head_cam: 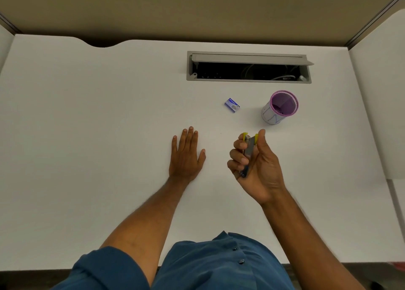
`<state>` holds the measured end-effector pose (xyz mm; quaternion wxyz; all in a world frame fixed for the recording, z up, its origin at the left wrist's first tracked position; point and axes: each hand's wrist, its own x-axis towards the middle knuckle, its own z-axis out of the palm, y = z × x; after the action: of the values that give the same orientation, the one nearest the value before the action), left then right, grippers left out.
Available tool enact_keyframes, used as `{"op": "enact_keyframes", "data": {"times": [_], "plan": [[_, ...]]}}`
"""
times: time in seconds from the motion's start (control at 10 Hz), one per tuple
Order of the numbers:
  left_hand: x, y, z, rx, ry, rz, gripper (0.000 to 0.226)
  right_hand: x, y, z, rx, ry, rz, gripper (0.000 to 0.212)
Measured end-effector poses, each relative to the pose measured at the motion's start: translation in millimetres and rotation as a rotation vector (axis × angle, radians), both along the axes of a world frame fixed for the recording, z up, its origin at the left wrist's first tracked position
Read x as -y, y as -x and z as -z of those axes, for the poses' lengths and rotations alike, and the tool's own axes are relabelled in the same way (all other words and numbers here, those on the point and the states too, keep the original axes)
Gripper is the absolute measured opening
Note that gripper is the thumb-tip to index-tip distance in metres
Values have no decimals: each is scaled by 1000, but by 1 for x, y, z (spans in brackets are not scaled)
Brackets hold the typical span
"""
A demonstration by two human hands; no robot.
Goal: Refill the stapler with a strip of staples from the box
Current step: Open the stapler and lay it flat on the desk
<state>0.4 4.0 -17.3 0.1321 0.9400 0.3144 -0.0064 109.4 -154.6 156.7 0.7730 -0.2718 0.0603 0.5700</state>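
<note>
On the white desk, head view:
Desk [87, 114]: a white top that fills most of the view, with tan partition walls behind and at both sides.
Left hand [186, 156]: lies flat, palm down on the desk, fingers straight and close together, thumb out to the side; its grip is apart and holds nothing.
Right hand [255, 164]: raised above the desk, palm turned up and toward the person, to the right of the left hand and well apart from it.
Right grip: fingers curled round one side of the stapler and the thumb stretched up along the other, so the grip is clamped on it.
Stapler [248, 151]: small, grey metal with yellow-green ends, held lengthwise in the right hand with the yellow-green end pointing away from the person; whether it is opened for loading cannot be told.
Box of staples [232, 105]: small, blue and white, lying on the desk beyond both hands, apart from each, left of the cup.
Cup [279, 107]: a purple mesh pen cup with a pink rim and white paper round its outside, standing on the desk beyond the right hand; something dark lies at its bottom, too small to tell.
Cable hatch [248, 67]: a grey frame set in the desk farther back, its lid tipped up, cables showing in the dark opening.
Shirt [208, 265]: blue, buttoned, at the near edge, sleeves short.
</note>
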Motion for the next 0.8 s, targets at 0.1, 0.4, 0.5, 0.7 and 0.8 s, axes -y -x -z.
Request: {"op": "enact_keyframes", "data": {"times": [0.1,0.4,0.5,0.7,0.8], "plan": [[-1,0,0,1,4,-3,66,3,5,-12,-14,-70,-1,41],[-1,0,0,17,1,2,66,6,4,-12,26,9,41,44],[-1,1,1,34,4,0,66,8,3,-10,32,21,46,42],[-1,1,1,27,-5,2,66,6,3,-8,44,47,50,39],[-1,1,2,22,-12,5,66,5,3,-7,54,51,51,39]]}}
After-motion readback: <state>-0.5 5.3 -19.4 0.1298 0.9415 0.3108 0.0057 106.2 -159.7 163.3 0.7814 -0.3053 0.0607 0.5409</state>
